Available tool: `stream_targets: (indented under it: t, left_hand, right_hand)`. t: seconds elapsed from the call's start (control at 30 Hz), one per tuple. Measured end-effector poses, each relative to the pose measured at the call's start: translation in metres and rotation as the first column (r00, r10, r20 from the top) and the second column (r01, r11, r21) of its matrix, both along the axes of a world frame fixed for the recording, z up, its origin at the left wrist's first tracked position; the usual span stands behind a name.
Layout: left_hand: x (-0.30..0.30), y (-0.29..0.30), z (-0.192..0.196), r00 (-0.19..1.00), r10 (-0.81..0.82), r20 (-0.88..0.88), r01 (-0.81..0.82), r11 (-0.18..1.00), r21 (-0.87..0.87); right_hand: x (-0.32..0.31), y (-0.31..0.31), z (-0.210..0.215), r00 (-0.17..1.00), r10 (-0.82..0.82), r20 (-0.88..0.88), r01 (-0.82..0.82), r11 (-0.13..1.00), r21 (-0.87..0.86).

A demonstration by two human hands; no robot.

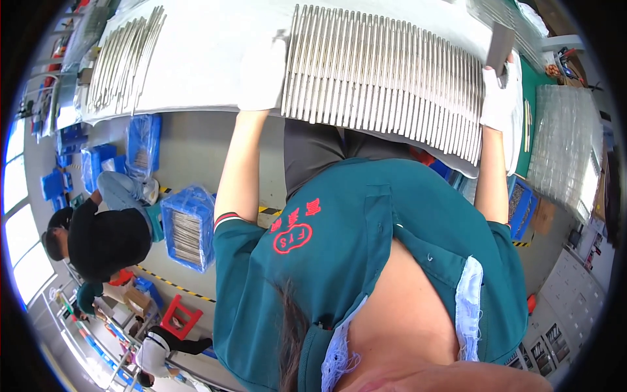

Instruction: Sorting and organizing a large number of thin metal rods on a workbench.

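A long row of slim metal rods (385, 75) lies side by side across the white-covered table (196, 59). At the row's left end rests my left hand (261, 78) in a white glove, its edge against the outermost rod. The glove blends into the white cover, so its fingers cannot be made out. By the right end of the row, my right hand (498, 98), also gloved in white, grips a dark grey flat block (501, 46) that stands up from the fingers.
A looser group of metal rods (127, 62) lies at the table's far left. Blue plastic-lined crates (188, 228) with rods stand on the floor at left. A stack of clear plastic trays (565, 137) sits at right. A person in black (108, 232) crouches at left, near a red stool (181, 318).
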State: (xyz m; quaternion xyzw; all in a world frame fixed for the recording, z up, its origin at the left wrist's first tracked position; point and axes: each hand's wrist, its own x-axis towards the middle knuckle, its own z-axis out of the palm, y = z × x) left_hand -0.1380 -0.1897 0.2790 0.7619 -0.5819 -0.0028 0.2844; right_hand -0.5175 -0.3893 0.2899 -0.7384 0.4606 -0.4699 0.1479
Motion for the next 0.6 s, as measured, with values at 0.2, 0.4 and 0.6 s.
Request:
stream_targets:
  t: [0.2,0.4,0.6]
  left_hand:
    - [0.011,0.008,0.014,0.588,-0.007,-0.809,-0.221,0.960,-0.169]
    - [0.016,-0.032,0.010,0.978,-0.086,0.190,0.092,0.996,-0.023]
    - [0.006,-0.085,0.019,0.965,-0.187,0.183,0.193,0.981,-0.016]
  right_hand:
    - [0.003,0.008,0.018,0.918,-0.135,0.374,0.062,0.978,0.201]
    - [0.008,0.001,0.010,0.925,-0.077,0.371,0.015,0.986,0.165]
    - [0.001,-0.004,0.000,0.918,-0.066,0.392,0.010,0.990,0.142]
